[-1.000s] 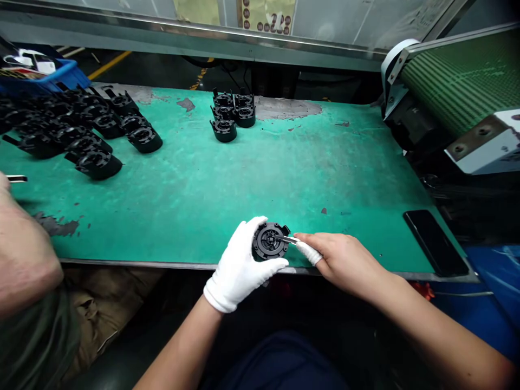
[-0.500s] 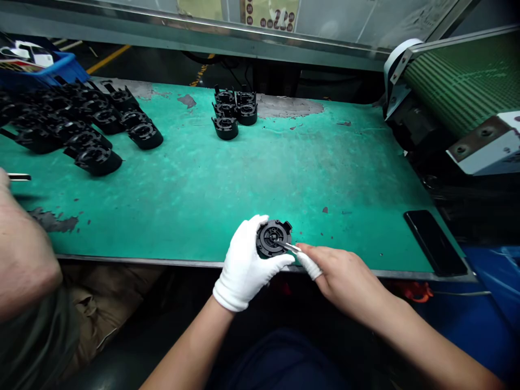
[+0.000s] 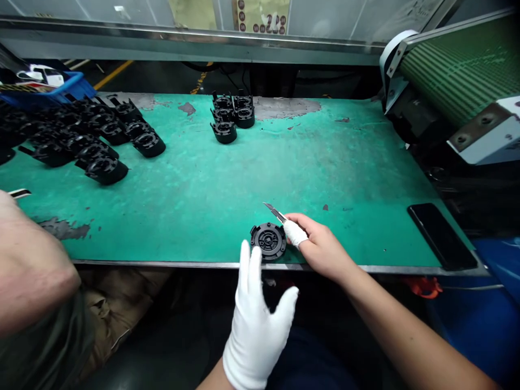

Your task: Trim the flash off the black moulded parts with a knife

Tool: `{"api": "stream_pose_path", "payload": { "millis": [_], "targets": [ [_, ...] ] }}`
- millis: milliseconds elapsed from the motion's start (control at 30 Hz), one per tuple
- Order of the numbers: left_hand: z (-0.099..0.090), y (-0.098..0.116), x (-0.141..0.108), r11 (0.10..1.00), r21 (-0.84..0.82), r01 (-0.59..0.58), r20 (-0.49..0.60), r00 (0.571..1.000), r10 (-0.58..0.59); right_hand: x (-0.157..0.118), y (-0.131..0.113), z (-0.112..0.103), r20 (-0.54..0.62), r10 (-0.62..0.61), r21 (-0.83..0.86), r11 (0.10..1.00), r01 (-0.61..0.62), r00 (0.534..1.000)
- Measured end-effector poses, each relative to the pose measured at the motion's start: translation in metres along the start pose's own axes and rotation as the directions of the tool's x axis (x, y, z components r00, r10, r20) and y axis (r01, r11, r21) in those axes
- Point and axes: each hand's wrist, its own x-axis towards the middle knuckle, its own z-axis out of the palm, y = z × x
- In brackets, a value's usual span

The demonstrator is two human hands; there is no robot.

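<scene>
At bottom centre, the white-gloved left hand (image 3: 260,325) is spread, its fingers released, their tips by the lower-left rim of a round black part (image 3: 268,241); whether they touch it is unclear. The part sits at lower centre, at the near edge of a green table (image 3: 345,162). Beside it, the right hand (image 3: 320,246) has its fingers closed around a slim knife (image 3: 275,212), tip pointing upper left. A phone (image 3: 442,235) lies at lower right. Farther back, five black housings (image 3: 225,132) stand at upper centre.
</scene>
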Motion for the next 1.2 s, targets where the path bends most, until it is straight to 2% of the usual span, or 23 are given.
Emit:
{"api": "stream_pose_path", "payload": {
  "millis": [100, 200, 300, 400, 633, 800, 967, 1067, 1133, 1200],
  "targets": [
    [-0.011, -0.005, 0.015, 0.998, -0.066, 0.009, 0.006, 1.000, -0.009, -0.008, -0.005, -0.024, 0.112, -0.084, -0.262, 0.959, 0.111, 0.990],
    [-0.017, -0.021, 0.050, 0.985, -0.170, 0.005, 0.184, 0.983, 0.027, -0.022, -0.010, -0.032, 0.191, 0.005, -0.571, 0.814, 0.107, 0.982],
    [-0.017, -0.032, 0.076, 0.968, -0.252, 0.014, 0.275, 0.960, 0.058, -0.028, -0.011, -0.027, 0.211, 0.074, -0.701, 0.707, 0.098, 0.975],
    [-0.015, -0.034, 0.083, 0.958, -0.287, 0.016, 0.285, 0.956, 0.069, -0.026, -0.011, -0.026, 0.241, 0.074, -0.709, 0.695, 0.123, 0.968],
    [-0.013, -0.033, 0.080, 0.961, -0.274, -0.031, 0.238, 0.966, 0.099, -0.027, -0.012, -0.037, 0.305, 0.066, -0.674, 0.720, 0.167, 0.950],
    [-0.005, -0.032, 0.074, 0.969, -0.245, -0.039, 0.152, 0.985, 0.078, -0.034, -0.016, -0.025, 0.329, 0.109, -0.622, 0.773, 0.128, 0.938],
    [0.006, -0.026, 0.064, 0.980, -0.200, 0.010, 0.061, 0.998, 0.002, -0.046, -0.014, -0.017, 0.268, 0.115, -0.559, 0.827, 0.057, 0.956],
    [0.010, -0.025, 0.061, 0.980, -0.201, -0.013, 0.028, 0.999, 0.019, -0.051, -0.008, -0.020, 0.177, 0.070, -0.487, 0.873, 0.026, 0.982],
    [0.012, -0.025, 0.059, 0.980, -0.199, -0.028, 0.010, 0.999, 0.030, -0.053, -0.004, -0.020, 0.134, 0.072, -0.501, 0.865, 0.005, 0.988],
    [0.014, -0.025, 0.059, 0.982, -0.187, -0.029, -0.015, 1.000, 0.027, -0.055, -0.002, -0.017, 0.156, 0.088, -0.537, 0.844, 0.009, 0.984]
  ]
}}
